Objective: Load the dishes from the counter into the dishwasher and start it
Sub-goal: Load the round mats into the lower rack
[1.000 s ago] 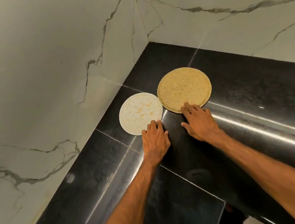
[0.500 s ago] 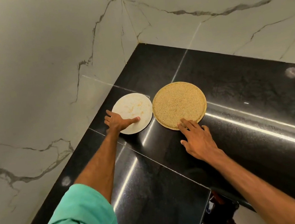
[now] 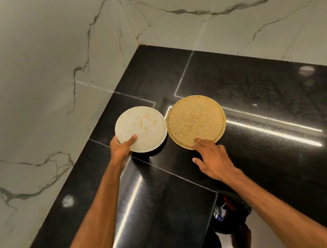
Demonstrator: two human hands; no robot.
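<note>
- Step in hand, as judged: pick-up of the two dirty dishes off the counter [image 3: 258, 95]; loading and starting not yet begun.
- White plate [image 3: 141, 124]: on the black counter, orange smears on its face; taken as landmark for the entries below.
- Left hand [image 3: 120, 148]: at the near-left rim of the white plate, thumb pressed on top, fingers curled under the rim; gripping it.
- Near edge of the white plate possibly raised off the counter; dark shadow beneath, hard to confirm from this angle.
- Tan plate [image 3: 195, 115]: just right of the white plate, rims close to touching, flat on the counter, speckled face.
- Right hand [image 3: 214, 158]: right of the white plate and nearer the camera, fingers straight and spread, one fingertip resting at the tan plate's near rim; holding nothing.
- Marble wall [image 3: 29, 78]: left of and behind the white plate.
- Dishwasher: not in view.
- Next move, as judged: right fingertips to be worked under the tan plate's low rim, thumb on top, then both plates lifted level and carried to the dishwasher.
- Risk, as judged: glossy counter, flat rim, little to catch; easy slip.
</note>
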